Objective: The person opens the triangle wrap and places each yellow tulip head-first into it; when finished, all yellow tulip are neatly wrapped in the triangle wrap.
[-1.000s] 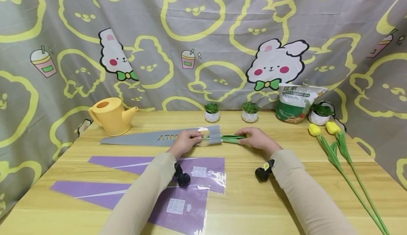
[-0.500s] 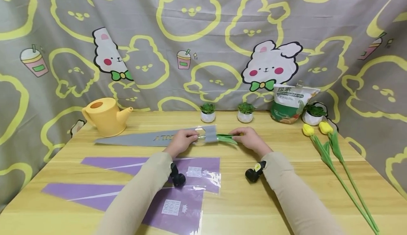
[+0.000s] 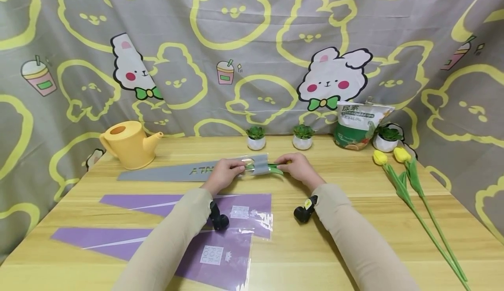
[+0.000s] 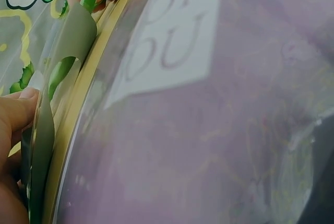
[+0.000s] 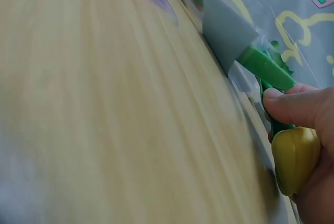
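Wooden counter [image 3: 291, 256], cartoon-print curtain [image 3: 173, 120] behind: a yellow tulip [image 5: 265, 66] lies partly inside a grey sleeve [image 3: 157, 173].
Arms [image 3: 173, 234] outstretched, right grip [image 3: 297, 168] pinching near the bloom [image 5: 295, 158], left grip [image 3: 224, 173] pinching the grey sleeve; nearer, a purple sleeve [image 3: 233, 269] reads "JUST FOR YOU".

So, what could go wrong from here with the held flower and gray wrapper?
The green leaves, poking out of the gray wrapper, might catch on its edge and fold. The right hand grips close to the yellow bloom, so a hard push could squash it. The left hand pinches the wrapper, which may crease.
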A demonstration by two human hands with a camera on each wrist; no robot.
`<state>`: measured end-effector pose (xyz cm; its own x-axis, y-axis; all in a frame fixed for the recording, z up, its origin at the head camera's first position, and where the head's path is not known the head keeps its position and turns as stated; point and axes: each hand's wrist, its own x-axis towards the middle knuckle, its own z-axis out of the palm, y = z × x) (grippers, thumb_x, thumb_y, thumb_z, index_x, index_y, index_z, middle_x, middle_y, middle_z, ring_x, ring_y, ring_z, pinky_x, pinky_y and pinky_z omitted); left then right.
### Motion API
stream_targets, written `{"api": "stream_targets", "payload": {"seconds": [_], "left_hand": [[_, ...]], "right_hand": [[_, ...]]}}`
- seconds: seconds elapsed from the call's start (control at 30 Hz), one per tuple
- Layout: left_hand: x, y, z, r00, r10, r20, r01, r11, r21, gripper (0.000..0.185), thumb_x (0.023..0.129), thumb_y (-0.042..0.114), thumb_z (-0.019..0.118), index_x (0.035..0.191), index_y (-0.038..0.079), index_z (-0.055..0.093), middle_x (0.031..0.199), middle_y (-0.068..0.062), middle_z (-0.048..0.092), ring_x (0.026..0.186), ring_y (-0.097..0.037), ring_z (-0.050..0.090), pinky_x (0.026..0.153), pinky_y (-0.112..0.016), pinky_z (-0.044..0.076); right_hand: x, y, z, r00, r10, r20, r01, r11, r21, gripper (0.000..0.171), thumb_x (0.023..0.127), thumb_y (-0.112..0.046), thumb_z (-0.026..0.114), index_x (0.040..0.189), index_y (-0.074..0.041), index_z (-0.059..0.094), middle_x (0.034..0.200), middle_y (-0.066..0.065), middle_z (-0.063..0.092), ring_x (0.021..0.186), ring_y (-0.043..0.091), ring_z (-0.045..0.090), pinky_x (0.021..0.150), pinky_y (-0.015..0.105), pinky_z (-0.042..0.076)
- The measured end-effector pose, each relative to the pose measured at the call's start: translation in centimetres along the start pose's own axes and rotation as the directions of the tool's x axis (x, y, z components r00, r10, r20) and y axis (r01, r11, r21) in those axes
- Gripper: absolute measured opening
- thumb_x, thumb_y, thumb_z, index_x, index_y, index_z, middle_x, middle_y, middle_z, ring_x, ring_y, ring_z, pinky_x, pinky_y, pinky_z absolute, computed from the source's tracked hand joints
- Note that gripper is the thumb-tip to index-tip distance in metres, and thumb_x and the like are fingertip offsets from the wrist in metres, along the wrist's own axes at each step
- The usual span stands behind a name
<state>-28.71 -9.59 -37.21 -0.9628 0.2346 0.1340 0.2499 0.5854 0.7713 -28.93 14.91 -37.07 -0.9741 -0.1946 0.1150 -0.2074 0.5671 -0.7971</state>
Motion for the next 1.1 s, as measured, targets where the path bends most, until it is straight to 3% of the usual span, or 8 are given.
{"api": "stream_targets", "payload": {"seconds": [0.33,0.53,0.67,0.8,0.93,1.1], "left_hand": [[-0.3,0.5,-0.2,0.998,0.058,0.031,-0.058,0.998,0.004,0.02,0.088,0.013,0.063,0.106,0.011,0.071,0.115,-0.01,0.064,0.112,-0.026,0.057,0.097,-0.04,0.041],[-0.3,0.6,-0.2,0.997,0.059,0.045,-0.059,0.998,-0.005,0.019,0.089,0.014,0.062,0.105,0.01,0.071,0.114,-0.01,0.065,0.112,-0.025,0.057,0.097,-0.039,0.042],[-0.3,0.3,-0.1,0.997,0.057,0.05,-0.056,0.998,-0.012,0.019,0.089,0.013,0.061,0.105,0.011,0.071,0.113,-0.009,0.065,0.112,-0.025,0.057,0.097,-0.04,0.042],[-0.4,0.2,-0.1,0.996,0.062,0.059,-0.062,0.998,-0.014,0.02,0.089,0.013,0.061,0.106,0.011,0.07,0.113,-0.009,0.065,0.112,-0.025,0.057,0.098,-0.04,0.041],[-0.2,0.0,-0.1,0.995,0.077,0.059,-0.076,0.997,-0.013,0.02,0.089,0.014,0.062,0.106,0.011,0.071,0.113,-0.009,0.065,0.111,-0.025,0.057,0.098,-0.039,0.041],[-0.3,0.0,-0.2,0.996,0.082,0.047,-0.082,0.997,0.002,0.019,0.088,0.015,0.062,0.104,0.011,0.071,0.112,-0.009,0.066,0.11,-0.026,0.058,0.097,-0.04,0.042]], "right_hand": [[0.2,-0.9,0.6,0.997,-0.037,0.065,0.037,0.999,-0.003,0.019,0.085,-0.002,0.063,0.103,-0.002,0.068,0.106,0.014,0.066,0.109,0.029,0.054,0.098,0.043,0.039],[0.4,-1.4,1.1,0.997,-0.057,0.051,0.057,0.998,0.004,0.018,0.083,0.0,0.062,0.099,0.002,0.068,0.097,0.015,0.066,0.094,0.025,0.056,0.085,0.034,0.044],[0.4,-1.4,1.4,0.997,-0.029,0.069,0.025,0.998,0.057,0.021,0.086,-0.001,0.059,0.106,0.003,0.065,0.098,0.016,0.065,0.081,0.018,0.054,0.069,0.025,0.044],[0.4,-1.4,1.5,0.996,-0.007,0.088,-0.004,0.993,0.118,0.024,0.089,-0.002,0.057,0.111,0.003,0.063,0.1,0.016,0.064,0.074,0.013,0.052,0.062,0.023,0.042],[0.5,-1.3,1.5,0.997,0.004,0.079,-0.014,0.991,0.131,0.024,0.089,-0.005,0.058,0.111,0.001,0.064,0.102,0.015,0.064,0.08,0.015,0.054,0.066,0.024,0.044],[0.4,-0.8,1.0,0.999,0.01,0.034,-0.014,0.992,0.128,0.027,0.09,-0.015,0.06,0.113,-0.002,0.064,0.115,0.015,0.063,0.105,0.024,0.055,0.088,0.032,0.043]]}}
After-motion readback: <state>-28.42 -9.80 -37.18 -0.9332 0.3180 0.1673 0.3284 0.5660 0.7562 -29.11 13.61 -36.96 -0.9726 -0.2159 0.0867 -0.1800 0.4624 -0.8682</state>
